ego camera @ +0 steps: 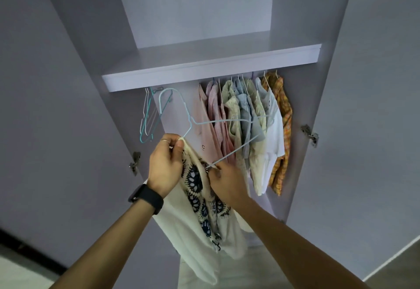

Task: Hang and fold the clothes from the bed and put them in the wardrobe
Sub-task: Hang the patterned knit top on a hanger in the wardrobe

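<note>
On the left of the wardrobe, a few bare hangers hang at the end of the rail, spare and within reach. In front of them the left hand, with a watch on its wrist, pinches the edge of a cream top with a dark blue pattern. Thumb and fingers are pressed together on the cloth where the blue hanger goes in, probably to hold the opening steady. The top droops below both hands, in front of the open wardrobe and not yet on the rail.

The right hand curls its fingers tightly round the hanger's lower corner at the cloth, apparently feeding the wire into the top. The hanger is tilted, hook up and to the left, so it looks only partly threaded.

Further right, a row of hung clothes is bunched along the rail and ends in an orange checked shirt, leaving a gap on the left for this one. A pale shelf runs above the rail, and both doors stand open on their hinges. At lower right there is a strip of floor.
</note>
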A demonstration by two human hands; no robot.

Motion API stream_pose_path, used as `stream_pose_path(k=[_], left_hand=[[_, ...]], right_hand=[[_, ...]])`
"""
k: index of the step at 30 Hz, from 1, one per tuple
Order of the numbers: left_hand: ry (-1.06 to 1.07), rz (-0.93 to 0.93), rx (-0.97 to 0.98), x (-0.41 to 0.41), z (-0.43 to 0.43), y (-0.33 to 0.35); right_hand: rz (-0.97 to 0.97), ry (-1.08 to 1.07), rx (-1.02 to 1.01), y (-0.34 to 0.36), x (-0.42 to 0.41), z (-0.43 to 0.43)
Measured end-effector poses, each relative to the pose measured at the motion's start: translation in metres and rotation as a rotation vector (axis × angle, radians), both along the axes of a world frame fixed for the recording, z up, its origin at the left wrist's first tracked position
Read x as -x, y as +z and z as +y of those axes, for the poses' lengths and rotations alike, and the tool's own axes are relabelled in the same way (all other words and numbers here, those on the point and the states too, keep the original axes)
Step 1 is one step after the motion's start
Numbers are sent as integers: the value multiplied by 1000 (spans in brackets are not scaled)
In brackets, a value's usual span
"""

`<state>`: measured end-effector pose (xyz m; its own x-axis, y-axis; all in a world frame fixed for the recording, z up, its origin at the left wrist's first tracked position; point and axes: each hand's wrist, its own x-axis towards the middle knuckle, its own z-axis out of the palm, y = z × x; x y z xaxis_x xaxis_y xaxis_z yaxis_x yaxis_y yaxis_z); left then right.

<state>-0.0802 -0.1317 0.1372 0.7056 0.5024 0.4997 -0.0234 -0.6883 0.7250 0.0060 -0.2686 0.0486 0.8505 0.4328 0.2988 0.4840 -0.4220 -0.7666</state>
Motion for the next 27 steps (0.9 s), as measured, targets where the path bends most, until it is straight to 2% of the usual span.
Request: stream_pose_path(k=[2, 4, 7, 11, 17, 24, 27], left_hand=[[24, 17, -53, 5, 12, -4], [35, 25, -116, 10, 21, -7], [60, 33, -185, 16, 35, -6], [84, 24, -188, 23, 54, 1], [21, 24, -166, 10, 43, 11], [-29, -53, -117, 10, 23, 21], [-16, -44, -101, 19, 24, 21]], right_hand=[[-149, -80, 154, -2, -8, -9], [-206, -117, 269, -3, -16, -20], [-60, -165, 311, -2, -39, -42], [-17, -205, 239, -5, -67, -81], [94, 103, 41, -13, -34, -50], [25, 237, -146, -7, 15, 20], [-50, 225, -178, -3, 24, 35]])
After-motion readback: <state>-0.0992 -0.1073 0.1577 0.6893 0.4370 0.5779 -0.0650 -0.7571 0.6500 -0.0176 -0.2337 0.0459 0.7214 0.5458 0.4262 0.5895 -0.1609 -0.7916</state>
